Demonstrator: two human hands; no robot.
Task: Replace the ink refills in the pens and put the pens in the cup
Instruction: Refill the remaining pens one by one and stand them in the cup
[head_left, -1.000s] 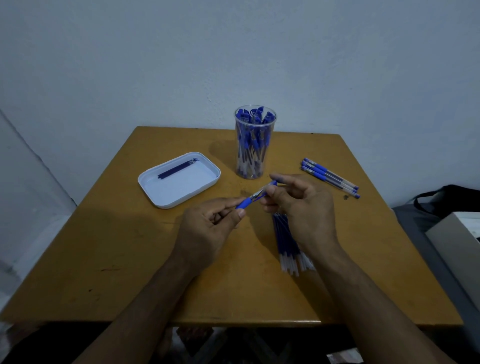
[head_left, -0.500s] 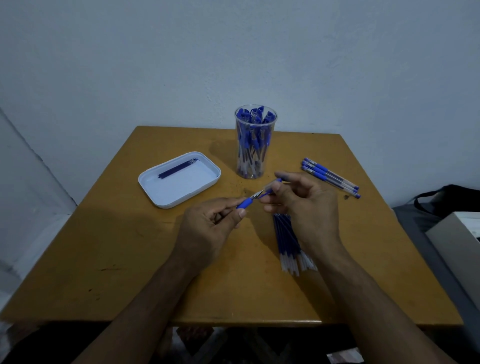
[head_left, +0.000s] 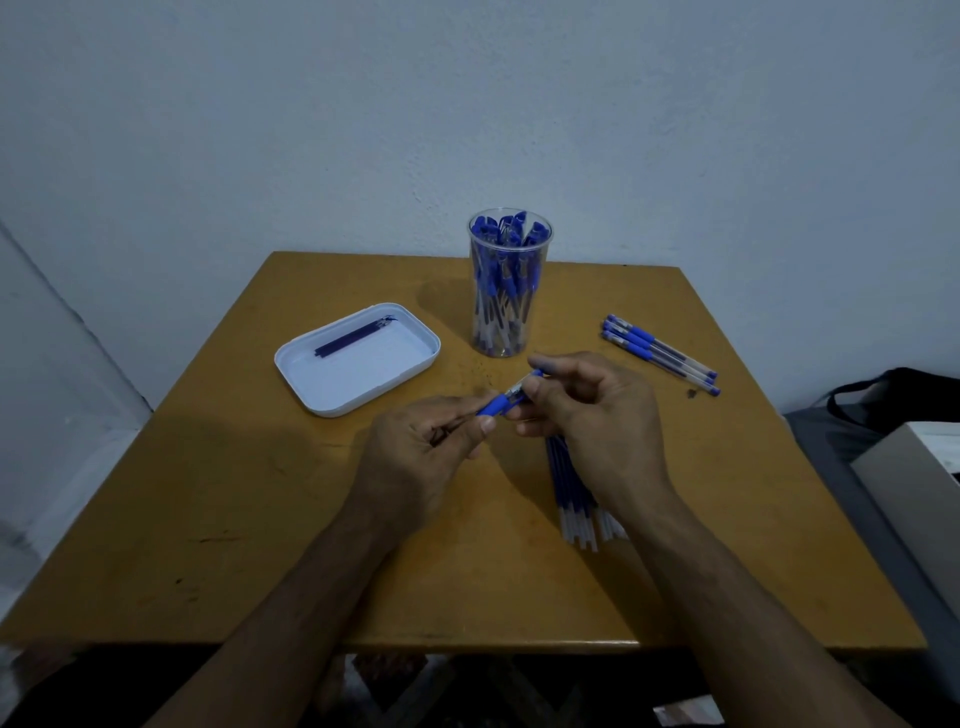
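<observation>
A pale wall backs a yellow-brown table (head_left: 218, 519) that fills the lower frame. At centre, my left hand (head_left: 415, 457) pinches the blue grip end of a pen (head_left: 506, 400), and my right hand (head_left: 592, 421) curls round the other end of it; both hold it just above the tabletop.

As I judge it, the work is well along: the clear cup (head_left: 509, 286), upper centre, is packed with blue-capped pens. Four pens (head_left: 660, 353) lie side by side at right of centre, apparently waiting their turn. A white tray (head_left: 415, 358) left of the cup holds dark refills (head_left: 353, 338), likely spent ones. A bundle of fresh refills (head_left: 576, 499) lies under my right wrist.

I cannot tell whether the pen in hand is being unscrewed or closed up; the fingers hide the joint. The bundle is partly covered, and the dim light blurs the tray's contents. A dark bag (head_left: 893, 400) and a box (head_left: 919, 473) are cut off at the right edge.
</observation>
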